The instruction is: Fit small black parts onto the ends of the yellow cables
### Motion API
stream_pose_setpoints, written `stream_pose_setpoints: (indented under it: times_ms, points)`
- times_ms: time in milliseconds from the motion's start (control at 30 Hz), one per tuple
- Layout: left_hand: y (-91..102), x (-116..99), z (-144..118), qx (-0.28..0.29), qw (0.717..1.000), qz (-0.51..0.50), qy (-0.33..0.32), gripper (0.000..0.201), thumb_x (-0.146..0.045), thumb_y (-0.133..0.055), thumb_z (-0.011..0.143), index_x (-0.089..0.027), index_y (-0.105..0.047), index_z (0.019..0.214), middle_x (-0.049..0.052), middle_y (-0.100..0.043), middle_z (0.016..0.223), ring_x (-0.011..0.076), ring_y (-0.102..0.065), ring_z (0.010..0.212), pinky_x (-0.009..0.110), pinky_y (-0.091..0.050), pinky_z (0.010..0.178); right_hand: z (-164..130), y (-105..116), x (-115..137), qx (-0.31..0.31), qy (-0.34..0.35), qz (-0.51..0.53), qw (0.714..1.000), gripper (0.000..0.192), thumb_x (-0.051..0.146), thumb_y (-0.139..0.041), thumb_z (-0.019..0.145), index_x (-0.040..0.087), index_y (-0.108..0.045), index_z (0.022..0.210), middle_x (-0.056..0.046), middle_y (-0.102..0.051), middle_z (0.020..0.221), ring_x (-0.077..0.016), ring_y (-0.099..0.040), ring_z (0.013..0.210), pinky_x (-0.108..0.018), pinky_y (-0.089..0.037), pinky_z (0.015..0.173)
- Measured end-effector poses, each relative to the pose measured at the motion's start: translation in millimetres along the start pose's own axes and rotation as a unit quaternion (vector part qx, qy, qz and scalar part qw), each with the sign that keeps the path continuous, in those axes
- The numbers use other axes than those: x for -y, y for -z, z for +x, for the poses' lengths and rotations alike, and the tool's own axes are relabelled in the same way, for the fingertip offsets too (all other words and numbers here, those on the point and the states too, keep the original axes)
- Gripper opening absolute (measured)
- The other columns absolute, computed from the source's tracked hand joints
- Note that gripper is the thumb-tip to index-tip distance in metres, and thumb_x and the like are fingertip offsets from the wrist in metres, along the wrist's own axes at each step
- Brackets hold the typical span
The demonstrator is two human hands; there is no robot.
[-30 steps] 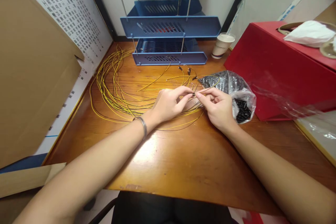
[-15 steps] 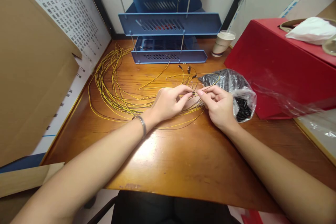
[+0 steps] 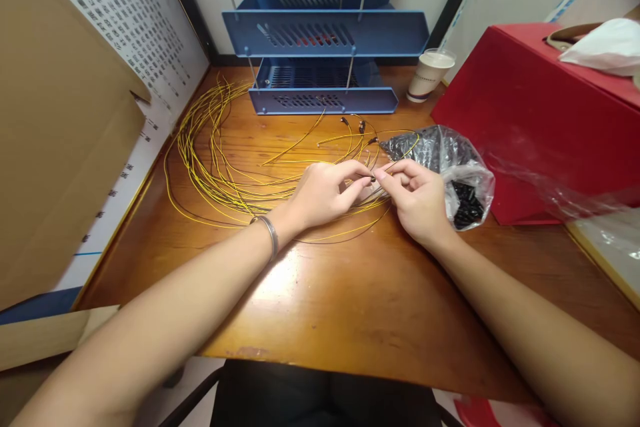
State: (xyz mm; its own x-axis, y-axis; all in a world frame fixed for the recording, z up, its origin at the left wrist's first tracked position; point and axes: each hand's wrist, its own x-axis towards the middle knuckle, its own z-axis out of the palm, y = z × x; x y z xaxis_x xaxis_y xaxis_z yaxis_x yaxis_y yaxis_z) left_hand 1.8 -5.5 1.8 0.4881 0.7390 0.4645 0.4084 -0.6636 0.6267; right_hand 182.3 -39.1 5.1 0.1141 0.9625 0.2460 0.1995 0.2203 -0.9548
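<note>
Just left of the plastic bag, over the wooden desk, I have both hands meeting on one small dark connector piece at the end of a yellow wire. Left hand: thumb and forefinger pinched shut on the piece, metal bangle at the wrist. Right hand: fingertips closed on the wire end, touching the left fingertips, so the hands are together. Whether the piece is fully seated on the wire I cannot tell; too small. Bag is clear, crumpled, holds many small black parts, and lies touching the right hand's far side. Left of the bag, past the hands, a loose bundle of yellow wires loops across the desk; several ends with dark tips lie just behind the hands. Behind the bag, at the back of the desk, a blue stacked letter tray, with a paper cup beside it. Right of the bag, close by, a red box with white tissue on top. Far left of the bag, a cardboard sheet leans upright against a printed chart.
</note>
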Motion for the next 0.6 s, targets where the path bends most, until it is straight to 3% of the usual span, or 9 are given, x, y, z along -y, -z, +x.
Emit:
stream_pose_setpoints:
  times_ms: [167,600]
  points:
    - [-0.2,-0.5,-0.9,0.005,1.000,-0.004,-0.003,0.021,-0.032,-0.059,0.095,-0.019,-0.076,0.099,0.001,-0.078,0.080,0.0122,-0.069,0.066,0.022,-0.047,0.063,-1.2,0.2,0.8,0.001,0.001,-0.030,1.000,0.016,0.033,-0.075,0.080,0.018,-0.071,0.079,0.006,-0.044,0.049,-0.0070,-0.033,0.046,-0.025,-0.023,0.047]
    - [0.5,-2.7,1.3,-0.001,1.000,0.003,0.013,0.022,-0.034,-0.060,0.095,-0.020,-0.076,0.098,0.001,-0.080,0.084,0.0112,-0.067,0.063,0.022,-0.045,0.062,-1.3,-0.8,3.0,-0.014,-0.013,-0.025,1.000,0.016,0.032,-0.076,0.080,0.019,-0.068,0.078,0.008,-0.040,0.047,-0.0066,-0.030,0.045,-0.025,-0.021,0.046]
